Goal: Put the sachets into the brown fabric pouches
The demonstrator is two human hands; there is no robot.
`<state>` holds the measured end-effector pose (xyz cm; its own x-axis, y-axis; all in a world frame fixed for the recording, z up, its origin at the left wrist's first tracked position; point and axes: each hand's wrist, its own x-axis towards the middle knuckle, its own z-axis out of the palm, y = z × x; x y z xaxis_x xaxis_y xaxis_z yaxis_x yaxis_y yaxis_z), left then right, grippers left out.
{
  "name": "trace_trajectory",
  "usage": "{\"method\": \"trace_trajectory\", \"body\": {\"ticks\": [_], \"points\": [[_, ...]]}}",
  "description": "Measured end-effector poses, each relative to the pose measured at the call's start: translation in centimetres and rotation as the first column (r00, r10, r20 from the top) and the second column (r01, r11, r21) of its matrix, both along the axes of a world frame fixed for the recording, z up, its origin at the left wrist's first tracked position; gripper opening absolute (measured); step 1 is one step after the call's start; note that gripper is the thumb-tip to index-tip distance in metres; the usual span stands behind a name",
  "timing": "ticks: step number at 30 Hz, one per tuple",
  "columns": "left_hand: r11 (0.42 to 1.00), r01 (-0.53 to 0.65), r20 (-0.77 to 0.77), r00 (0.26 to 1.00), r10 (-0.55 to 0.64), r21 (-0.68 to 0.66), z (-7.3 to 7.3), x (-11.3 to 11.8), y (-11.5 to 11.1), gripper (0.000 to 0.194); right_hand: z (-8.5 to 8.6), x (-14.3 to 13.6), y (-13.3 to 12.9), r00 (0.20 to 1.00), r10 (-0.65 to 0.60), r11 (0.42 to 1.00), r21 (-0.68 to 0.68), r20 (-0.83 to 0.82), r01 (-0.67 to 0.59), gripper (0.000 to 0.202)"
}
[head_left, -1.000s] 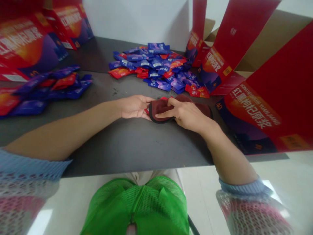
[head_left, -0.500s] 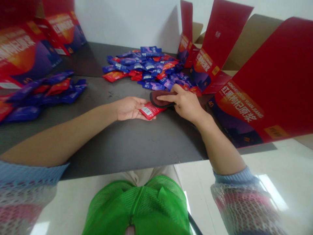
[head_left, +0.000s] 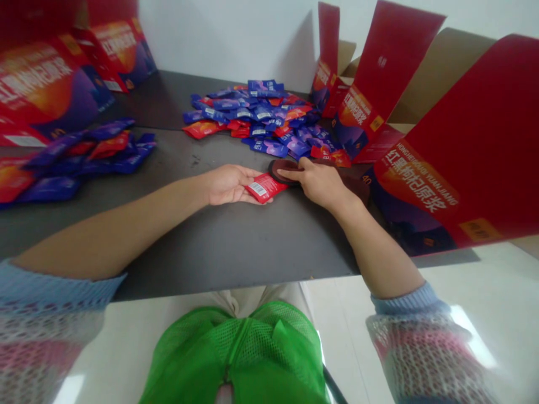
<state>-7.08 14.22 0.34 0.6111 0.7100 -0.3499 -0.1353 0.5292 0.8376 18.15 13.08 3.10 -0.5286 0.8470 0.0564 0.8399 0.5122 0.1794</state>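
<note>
My left hand (head_left: pixel 229 185) is closed on one end of a red sachet (head_left: pixel 263 189), thumb on top and fingers beneath. A white barcode label shows on the sachet's upper face. My right hand (head_left: pixel 322 182) grips a long brown pad with a dark rim (head_left: pixel 284 170), shaped like a shoe insole. Its index finger lies stretched along the pad's top. The pad's rounded tip overlaps the far right end of the sachet; whether it presses on it I cannot tell. Behind both hands lies a pile of blue and red sachets (head_left: pixel 256 115).
More blue and red sachets (head_left: pixel 80 160) lie at the left on the dark grey table (head_left: pixel 236 247). Red printed cartons (head_left: pixel 442 185) with raised flaps stand along the right. Other cartons (head_left: pixel 46 90) stand at the back left. The table's front edge is close to my lap.
The view has shifted slightly. The brown pad has slid to the right over the sachet, and more of its length shows beyond my right hand. My left hand keeps its hold.
</note>
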Motion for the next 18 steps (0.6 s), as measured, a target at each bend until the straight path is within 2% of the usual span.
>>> {"method": "trace_trajectory", "body": {"ticks": [5,7,10,14,16,18], "points": [[0.988,0.153,0.09,0.985,-0.15,-0.022,-0.4,-1.0,0.9,0.038,0.1,0.2,-0.1,0.994,-0.097,0.995,0.006,-0.054,0.098,0.052],[0.985,0.171,0.093,0.981,-0.168,-0.029,-0.4,-1.1,1.0,0.035,0.2,-0.5,-0.7,0.989,-0.098,0.995,0.01,-0.108,0.099,0.053],[0.998,0.062,0.04,0.997,-0.061,-0.027,-0.3,-0.5,0.6,0.035,0.5,-1.5,-1.8,0.98,-0.021,1.0,0.013,-0.2,0.024,0.054],[0.994,-0.102,0.022,0.994,0.103,-0.042,-0.4,0.7,0.1,0.045,0.8,-2.3,-2.8,0.951,0.179,0.982,-0.013,-0.252,-0.188,0.058],[0.987,-0.147,0.046,0.988,0.149,-0.059,-0.6,0.9,0.2,0.045,0.7,-2.5,-3.0,0.942,0.249,0.964,-0.032,-0.227,-0.262,0.057],[0.988,-0.143,0.07,0.987,0.147,-0.059,-0.7,0.7,0.4,0.048,0.5,-2.7,-3.0,0.946,0.266,0.96,-0.039,-0.187,-0.278,0.056]]}}
